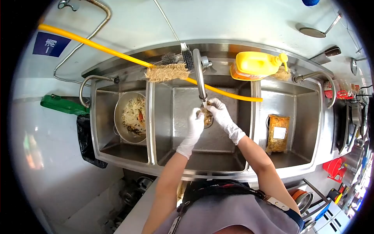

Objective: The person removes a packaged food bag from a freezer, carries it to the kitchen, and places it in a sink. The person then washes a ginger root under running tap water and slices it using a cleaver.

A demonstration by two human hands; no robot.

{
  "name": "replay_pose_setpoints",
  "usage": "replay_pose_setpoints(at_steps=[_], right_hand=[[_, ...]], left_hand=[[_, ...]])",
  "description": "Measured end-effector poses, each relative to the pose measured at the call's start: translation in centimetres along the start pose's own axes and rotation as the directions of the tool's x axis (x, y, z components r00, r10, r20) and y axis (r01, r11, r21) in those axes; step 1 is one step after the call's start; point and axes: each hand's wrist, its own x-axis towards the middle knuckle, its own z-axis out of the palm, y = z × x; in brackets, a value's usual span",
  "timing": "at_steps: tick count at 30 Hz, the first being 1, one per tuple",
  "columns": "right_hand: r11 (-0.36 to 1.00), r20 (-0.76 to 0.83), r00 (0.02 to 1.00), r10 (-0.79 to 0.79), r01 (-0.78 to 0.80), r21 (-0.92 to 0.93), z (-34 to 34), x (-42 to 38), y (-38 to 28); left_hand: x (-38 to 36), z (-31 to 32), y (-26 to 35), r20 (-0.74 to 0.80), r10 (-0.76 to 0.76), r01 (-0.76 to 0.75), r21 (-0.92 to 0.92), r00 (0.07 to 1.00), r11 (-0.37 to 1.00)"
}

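Note:
Both my hands wear white gloves and meet under the spout of the middle faucet (198, 74). My left hand (194, 124) is closed, its fingertips curled in at the left of a small brownish-yellow mass (207, 116). From the other side, my right hand (219, 111) pinches near the top of that mass, just below the spout. What exactly the fingers grip is too small and partly hidden by the gloves. The mass appears directly over the drain of the middle sink basin (183, 134); whether it touches the drain cannot be told.
In the left basin stands a pot (117, 119) of pale food scraps. A labelled bag of yellowish food (277, 142) lies in the right basin. Behind are a straw broom head (167, 73), black brush (187, 58) and yellow jug (255, 64). A yellow pole (230, 95) crosses the middle basin.

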Motion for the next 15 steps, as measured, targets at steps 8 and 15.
replay_pose_setpoints(at_steps=[8, 15], right_hand=[[0.982, 0.008, 0.996, -0.094, 0.094, -0.161, -1.0, -0.5, -2.0], [0.996, -0.068, 0.996, -0.065, 0.06, -0.066, 0.6, -1.1, -2.3]], left_hand=[[0.5, 0.9, -1.7, 0.05, -0.052, 0.058, -0.117, 0.997, 0.991], [0.3, 2.7, 2.0, -0.17, -0.105, 0.033, -0.382, 0.98, 0.924]])
